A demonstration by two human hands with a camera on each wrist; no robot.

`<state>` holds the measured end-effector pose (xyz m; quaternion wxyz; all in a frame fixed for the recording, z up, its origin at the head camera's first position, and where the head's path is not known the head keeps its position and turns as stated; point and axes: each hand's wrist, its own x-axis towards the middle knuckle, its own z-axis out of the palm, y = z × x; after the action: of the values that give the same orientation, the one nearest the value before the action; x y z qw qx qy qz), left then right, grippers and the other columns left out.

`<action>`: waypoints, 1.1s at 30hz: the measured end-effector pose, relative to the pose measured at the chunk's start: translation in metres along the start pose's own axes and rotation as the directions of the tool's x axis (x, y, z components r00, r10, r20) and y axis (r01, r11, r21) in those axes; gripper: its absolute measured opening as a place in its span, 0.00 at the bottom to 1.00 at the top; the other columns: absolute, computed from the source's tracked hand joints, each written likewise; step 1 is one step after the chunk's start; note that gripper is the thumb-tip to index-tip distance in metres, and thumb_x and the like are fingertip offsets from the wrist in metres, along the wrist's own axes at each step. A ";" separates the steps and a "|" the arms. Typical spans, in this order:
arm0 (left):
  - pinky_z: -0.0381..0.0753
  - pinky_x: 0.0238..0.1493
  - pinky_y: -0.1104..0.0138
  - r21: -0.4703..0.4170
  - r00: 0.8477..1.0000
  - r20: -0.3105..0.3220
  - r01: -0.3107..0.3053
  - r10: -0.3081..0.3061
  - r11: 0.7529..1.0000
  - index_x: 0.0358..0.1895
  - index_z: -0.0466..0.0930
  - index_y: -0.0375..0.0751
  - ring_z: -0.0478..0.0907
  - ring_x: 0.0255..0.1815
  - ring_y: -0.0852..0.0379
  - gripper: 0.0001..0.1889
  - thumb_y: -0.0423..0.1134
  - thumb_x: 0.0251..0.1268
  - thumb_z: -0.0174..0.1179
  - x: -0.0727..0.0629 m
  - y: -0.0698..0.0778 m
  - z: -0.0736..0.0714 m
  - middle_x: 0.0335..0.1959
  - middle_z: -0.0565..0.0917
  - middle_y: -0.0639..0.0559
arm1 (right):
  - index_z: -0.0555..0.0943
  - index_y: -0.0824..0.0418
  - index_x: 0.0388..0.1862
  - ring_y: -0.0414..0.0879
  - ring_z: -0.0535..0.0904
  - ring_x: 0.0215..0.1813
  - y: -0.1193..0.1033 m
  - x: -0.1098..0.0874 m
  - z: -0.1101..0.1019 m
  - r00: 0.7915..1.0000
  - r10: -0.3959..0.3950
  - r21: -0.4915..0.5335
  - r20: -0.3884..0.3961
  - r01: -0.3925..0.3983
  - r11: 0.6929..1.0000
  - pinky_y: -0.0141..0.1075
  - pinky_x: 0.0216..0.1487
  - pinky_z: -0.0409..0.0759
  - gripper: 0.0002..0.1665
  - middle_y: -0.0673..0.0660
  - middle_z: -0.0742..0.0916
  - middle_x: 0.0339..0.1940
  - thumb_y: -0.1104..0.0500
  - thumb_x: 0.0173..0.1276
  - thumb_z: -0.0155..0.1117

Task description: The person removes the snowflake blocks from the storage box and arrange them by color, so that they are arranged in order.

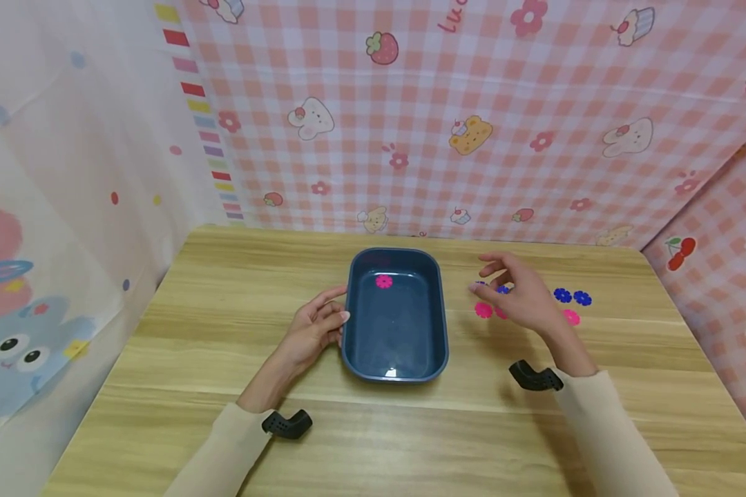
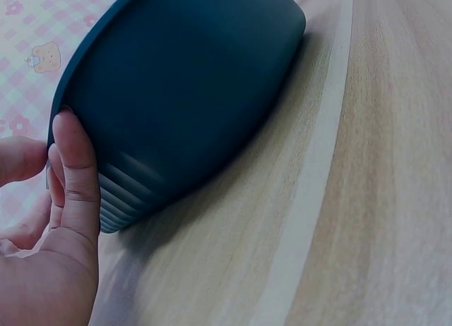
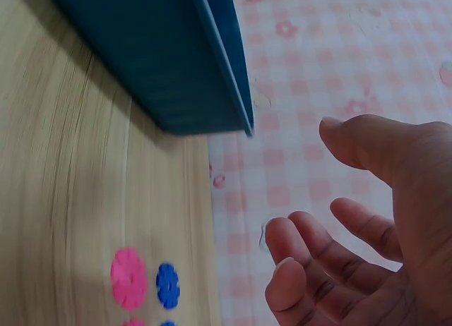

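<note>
A dark blue rectangular tub (image 1: 394,376) with rounded corners stands on the table, and a pink flower-shaped piece (image 1: 383,281) lies inside near its far end. At the tub's left side is my left hand (image 1: 313,331), its thumb and fingertips touching the outer wall and rim. My right hand (image 1: 519,297) hovers to the right of the tub with fingers loosely bent and nothing in its grasp. Under and around it lie pink flower pieces (image 1: 483,310) and blue flower pieces (image 3: 167,285), some partly hidden by the hand.
Two blue flower pieces (image 1: 572,297) and a pink one (image 1: 572,317) lie farther right on the wooden table (image 1: 410,442). A pink checked cloth (image 1: 423,186) hangs behind the table. A white printed cloth (image 1: 99,172) hangs at the left.
</note>
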<state>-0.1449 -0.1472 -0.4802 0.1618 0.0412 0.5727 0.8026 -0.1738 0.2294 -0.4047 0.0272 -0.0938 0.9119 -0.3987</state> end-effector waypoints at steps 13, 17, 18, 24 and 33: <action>0.81 0.28 0.72 -0.006 1.000 -0.003 0.004 -0.004 1.000 0.77 0.61 0.36 0.77 0.30 0.62 0.30 0.25 0.74 0.55 0.000 -0.001 -0.002 0.39 0.79 0.55 | 0.73 0.55 0.71 0.52 0.84 0.49 -0.041 0.020 0.022 0.992 -0.090 -0.069 0.086 0.096 0.993 0.38 0.40 0.84 0.38 0.58 0.84 0.56 0.46 0.66 0.74; 0.81 0.27 0.72 -0.011 1.000 0.000 0.004 -0.004 1.000 0.78 0.61 0.36 0.77 0.29 0.62 0.31 0.25 0.74 0.54 0.000 -0.001 -0.002 0.39 0.79 0.56 | 0.71 0.55 0.72 0.52 0.83 0.50 -0.051 0.027 0.027 0.988 -0.093 -0.083 0.119 0.103 0.991 0.37 0.37 0.85 0.40 0.60 0.84 0.58 0.44 0.66 0.74; 0.81 0.27 0.72 -0.013 1.000 -0.001 0.005 -0.005 1.000 0.78 0.61 0.36 0.77 0.29 0.62 0.31 0.25 0.74 0.54 0.000 0.000 -0.002 0.38 0.79 0.56 | 0.71 0.54 0.73 0.52 0.83 0.51 -0.054 0.028 0.029 0.988 -0.096 -0.085 0.125 0.107 0.991 0.38 0.37 0.86 0.40 0.61 0.84 0.58 0.44 0.66 0.74; 0.80 0.27 0.72 -0.015 1.000 0.000 0.009 -0.009 1.000 0.78 0.61 0.36 0.77 0.28 0.62 0.31 0.25 0.74 0.55 -0.001 0.001 0.000 0.38 0.79 0.56 | 0.70 0.56 0.74 0.52 0.84 0.48 -0.065 0.039 0.038 0.979 -0.128 -0.104 0.159 0.145 0.984 0.40 0.42 0.86 0.42 0.61 0.84 0.58 0.43 0.66 0.74; 0.81 0.27 0.72 -0.015 1.000 0.004 0.010 -0.010 1.000 0.77 0.61 0.36 0.77 0.28 0.62 0.31 0.25 0.74 0.54 -0.001 0.001 0.000 0.38 0.79 0.56 | 0.71 0.56 0.73 0.51 0.85 0.47 -0.074 0.054 0.058 0.971 -0.107 -0.107 0.214 0.132 0.985 0.43 0.46 0.86 0.40 0.59 0.84 0.57 0.45 0.67 0.73</action>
<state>-0.1446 -0.1475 -0.4789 0.1674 0.0389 0.5663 0.8061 -0.2090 0.1278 -0.3883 0.0924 -0.1911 0.9191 -0.3318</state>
